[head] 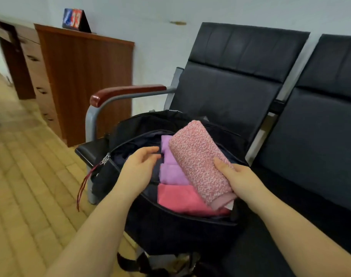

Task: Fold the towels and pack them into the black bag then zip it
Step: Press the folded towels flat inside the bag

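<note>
Speckled pink towel (198, 160), folded, soft and light, lies atop the open black bag (170, 232), on the lilac towel (171, 172) and coral towel (178, 198). Right hand (236, 178) clasps its near end; squeeze there. Left hand (140, 168), fingers loose, hovers inside. Bag depth hidden; zipper pull (104, 159) blurred.

A row of black padded seats (226, 92) with a grey metal frame and a red-brown armrest (126, 91) carries the open black bag (170, 226), which sits on the leftmost seat, apparently overhanging its front edge.
</note>
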Available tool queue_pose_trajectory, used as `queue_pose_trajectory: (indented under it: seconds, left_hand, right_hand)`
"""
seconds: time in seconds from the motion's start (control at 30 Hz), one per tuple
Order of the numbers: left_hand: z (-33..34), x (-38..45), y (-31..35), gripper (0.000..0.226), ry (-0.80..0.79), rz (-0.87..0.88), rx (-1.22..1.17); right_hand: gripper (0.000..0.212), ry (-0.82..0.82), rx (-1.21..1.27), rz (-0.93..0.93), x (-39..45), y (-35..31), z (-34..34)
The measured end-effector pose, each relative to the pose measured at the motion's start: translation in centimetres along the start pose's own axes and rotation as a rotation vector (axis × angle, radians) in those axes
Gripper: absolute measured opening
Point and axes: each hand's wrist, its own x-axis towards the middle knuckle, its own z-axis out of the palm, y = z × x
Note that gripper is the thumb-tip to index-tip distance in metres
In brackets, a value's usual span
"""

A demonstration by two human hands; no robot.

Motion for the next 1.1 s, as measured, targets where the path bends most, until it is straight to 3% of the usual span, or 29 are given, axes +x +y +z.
queue_pose_trajectory:
  seconds: [0.1,0.2,0.27,0.33,0.57,0.9,1.1]
  left_hand:
    - [-1.3,2.2,-1.7,0.035,-0.253,0.275,0.998]
    - [-1.8,2.8,-3.4,0.046,-0.579,0.389,1.296]
    - [-2.4,2.9,-4.6,0.051,-0.594,0.528,1.322]
    - [-3.1,2.9,-5.7,0.041,-0.519,0.647,1.371]
    - [-6.1,2.8,-7.2,0.041,-0.412,0.772,1.197]
    - [-10.6,0.7,-8.3,0.012,-0.368,0.650,0.823]
    - [-10.5,1.3,-7.7,0.018,-0.378,0.604,0.819]
  right_hand:
    - [0.049,0.042,0.089,0.081,2.1,-0.6,2.2]
    - [0.057,0.051,0.153,0.184,3.3,-0.9,5.2]
    - [0.050,0.033,0.210,0.223,3.7,-1.0,7.5]
    - [0.053,0.019,0.258,0.232,4.1,-1.1,9.8]
    - [0.058,-0.006,0.286,0.245,4.0,0.1,14.2]
    - [0.057,0.011,0.052,0.187,3.9,-0.3,15.2]
    - [0.064,-0.106,-0.373,0.100,3.3,-0.7,17.0]
